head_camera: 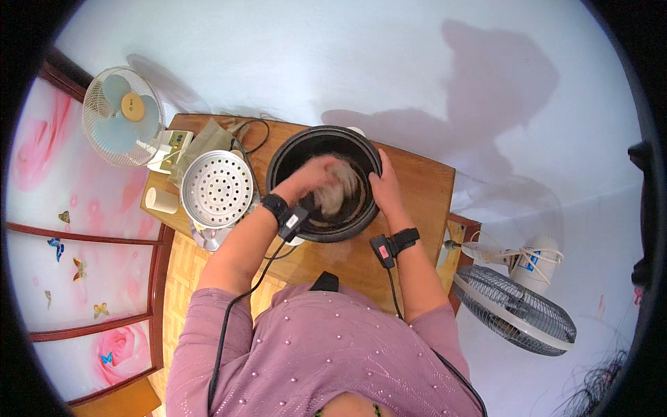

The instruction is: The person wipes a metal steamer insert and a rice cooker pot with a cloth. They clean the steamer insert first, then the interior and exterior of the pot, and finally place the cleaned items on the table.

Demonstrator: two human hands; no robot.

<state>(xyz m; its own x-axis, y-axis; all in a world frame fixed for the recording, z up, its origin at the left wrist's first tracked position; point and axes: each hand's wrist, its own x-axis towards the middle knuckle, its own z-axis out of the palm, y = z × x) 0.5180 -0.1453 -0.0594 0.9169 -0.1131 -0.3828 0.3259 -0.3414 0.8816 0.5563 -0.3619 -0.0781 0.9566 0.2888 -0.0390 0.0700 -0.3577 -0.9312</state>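
A round black pot [322, 235] with a thick rim stands on the wooden table, its dark inside facing up. My left hand [315, 177] reaches into it and is blurred by motion. Under its fingers is a pale, greyish cloth [336, 195], also blurred, pressed against the inner surface. On the far right side, my right hand [386, 187] grips the pot's rim, thumb towards the inside and fingers along the outer wall. Both wrists wear black straps with small cabled boxes.
Left of the pot, a perforated metal steamer tray [219, 188] rests over other items. Near it are a white cylinder [162, 200], a plastic bag [204, 146] and a table fan [124, 115]. Another fan [516, 310] stands right of the wooden table [417, 182]. A wall rises behind.
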